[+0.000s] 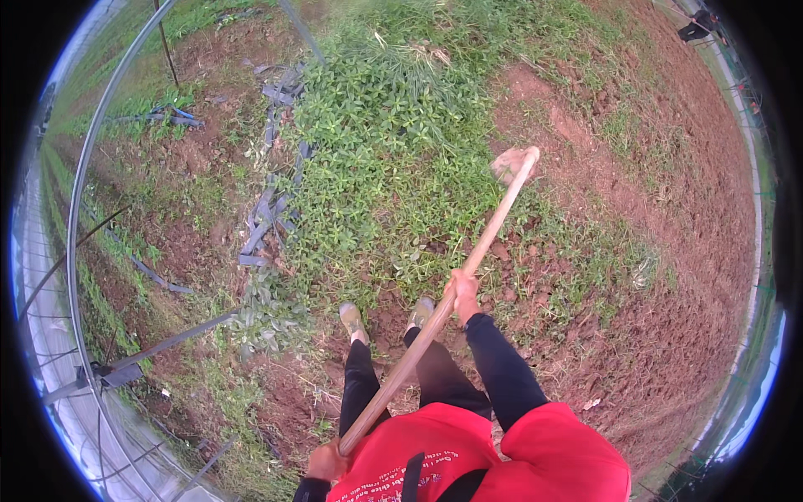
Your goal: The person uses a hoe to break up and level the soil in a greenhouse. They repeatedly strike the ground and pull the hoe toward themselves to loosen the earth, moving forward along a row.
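A hoe with a long wooden handle (pixel 409 359) runs diagonally from the lower left to the upper right of the view. Near its lower end my left hand (pixel 326 461) is closed around the handle, beside the red shirt. Farther up, about mid-handle, my right hand (pixel 464 293) grips it too. The pale, soil-coloured hoe head (pixel 511 164) is at the far end, over the border between the green weeds (pixel 364 157) and bare reddish soil (pixel 583 135). Whether the blade touches the ground I cannot tell.
My shoes (pixel 353 320) stand on broken soil below the weeds. Grey strips of sheeting or tape (pixel 266 216) lie left of the weeds. A curved metal greenhouse tube (pixel 74 207) and a slanting bar (pixel 172 341) are at the left. Dark-clothed part of a person (pixel 697 26) shows far at the upper right.
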`<state>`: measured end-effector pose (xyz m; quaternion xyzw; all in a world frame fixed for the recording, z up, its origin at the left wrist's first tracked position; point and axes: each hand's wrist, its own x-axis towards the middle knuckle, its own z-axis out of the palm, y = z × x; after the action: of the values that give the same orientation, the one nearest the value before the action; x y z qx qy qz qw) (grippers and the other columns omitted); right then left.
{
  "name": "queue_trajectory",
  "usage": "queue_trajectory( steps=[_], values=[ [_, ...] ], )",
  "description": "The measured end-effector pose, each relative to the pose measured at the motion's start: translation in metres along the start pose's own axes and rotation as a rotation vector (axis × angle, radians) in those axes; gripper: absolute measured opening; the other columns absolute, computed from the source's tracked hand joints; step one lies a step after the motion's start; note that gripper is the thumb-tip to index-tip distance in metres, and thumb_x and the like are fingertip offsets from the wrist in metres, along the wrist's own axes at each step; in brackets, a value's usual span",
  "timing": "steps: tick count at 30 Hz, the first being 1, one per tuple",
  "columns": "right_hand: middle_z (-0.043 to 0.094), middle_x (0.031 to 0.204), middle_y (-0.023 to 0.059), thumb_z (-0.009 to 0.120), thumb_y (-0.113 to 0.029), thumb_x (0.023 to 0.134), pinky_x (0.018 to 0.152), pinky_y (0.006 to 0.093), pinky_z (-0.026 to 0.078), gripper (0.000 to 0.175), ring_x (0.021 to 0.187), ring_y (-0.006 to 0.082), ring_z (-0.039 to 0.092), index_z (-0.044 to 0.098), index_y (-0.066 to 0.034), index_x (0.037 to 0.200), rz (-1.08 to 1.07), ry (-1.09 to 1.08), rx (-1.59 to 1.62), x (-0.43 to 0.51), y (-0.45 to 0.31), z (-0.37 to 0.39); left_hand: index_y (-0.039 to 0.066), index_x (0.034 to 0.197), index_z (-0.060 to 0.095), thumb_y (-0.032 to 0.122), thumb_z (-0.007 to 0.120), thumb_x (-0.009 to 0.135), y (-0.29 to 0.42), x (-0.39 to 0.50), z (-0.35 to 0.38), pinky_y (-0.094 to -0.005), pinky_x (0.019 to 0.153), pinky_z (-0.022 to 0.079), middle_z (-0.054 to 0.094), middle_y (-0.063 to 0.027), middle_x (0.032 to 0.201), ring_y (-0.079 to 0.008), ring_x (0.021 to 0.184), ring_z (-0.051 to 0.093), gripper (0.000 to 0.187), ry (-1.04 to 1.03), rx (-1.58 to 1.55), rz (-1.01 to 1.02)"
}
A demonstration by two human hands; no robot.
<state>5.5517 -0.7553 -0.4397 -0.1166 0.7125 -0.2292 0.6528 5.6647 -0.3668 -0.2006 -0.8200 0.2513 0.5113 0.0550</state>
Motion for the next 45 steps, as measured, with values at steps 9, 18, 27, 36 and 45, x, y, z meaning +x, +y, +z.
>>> queue_trajectory(
  steps=[9, 18, 27, 36, 45],
  values=[
    [0.046, 0.058, 0.0051, 0.06, -0.007, 0.076, 0.045, 0.0385, 0.045, 0.014, 0.046, 0.02, 0.047, 0.046, -0.0071, 0.076, 0.454, -0.158, 0.093, -0.11, 0.197, -0.016, 0.009, 0.107, 0.055, 0.039, 0.056, 0.074, -0.167, -0.192, 0.003, -0.0501, 0.055, 0.048, 0.062, -0.0212, 0.084, -0.036, 0.069, 0.062, 0.044, -0.189, 0.38, -0.301],
    [0.046, 0.058, 0.0063, 0.06, -0.012, 0.075, 0.043, 0.0366, 0.043, 0.017, 0.046, 0.0198, 0.047, 0.044, -0.0074, 0.073, 0.151, -0.082, 0.189, -0.063, 0.093, 0.006, 0.016, 0.089, 0.059, 0.037, 0.068, 0.062, -0.181, -0.016, 0.022, -0.0427, 0.061, 0.05, 0.063, -0.011, 0.065, -0.0311, 0.064, 0.063, 0.035, 0.124, 0.277, 0.02],
    [0.046, 0.057, 0.0054, 0.06, -0.012, 0.078, 0.039, 0.0309, 0.043, 0.019, 0.044, 0.0168, 0.046, 0.042, -0.006, 0.074, -0.511, -0.111, 0.212, 0.002, -0.177, 0.059, 0.012, 0.088, 0.058, 0.028, 0.06, 0.069, 0.003, 0.182, -0.064, -0.0449, 0.061, 0.05, 0.062, -0.0163, 0.068, -0.0351, 0.065, 0.061, 0.025, 0.339, -0.04, 0.427],
    [0.046, 0.051, 0.0067, 0.06, -0.009, 0.074, 0.037, 0.0335, 0.042, 0.015, 0.04, 0.0197, 0.049, 0.048, -0.0018, 0.076, -0.17, -0.008, 0.028, 0.058, -0.052, 0.145, 0.009, 0.097, 0.056, 0.028, 0.062, 0.067, -0.034, 0.144, -0.108, -0.0474, 0.065, 0.049, 0.062, -0.0205, 0.074, -0.0375, 0.072, 0.061, 0.036, 0.025, 0.035, 0.149],
    [0.049, 0.058, 0.0056, 0.064, -0.009, 0.076, 0.043, 0.036, 0.045, 0.015, 0.046, 0.0203, 0.05, 0.05, -0.0051, 0.078, 0.255, -0.159, 0.246, -0.053, 0.144, 0.153, 0.009, 0.098, 0.058, 0.042, 0.06, 0.07, -0.247, -0.014, -0.142, -0.0474, 0.058, 0.049, 0.063, -0.0165, 0.069, -0.0362, 0.066, 0.062, 0.043, -0.19, 0.408, -0.272]
  ],
)
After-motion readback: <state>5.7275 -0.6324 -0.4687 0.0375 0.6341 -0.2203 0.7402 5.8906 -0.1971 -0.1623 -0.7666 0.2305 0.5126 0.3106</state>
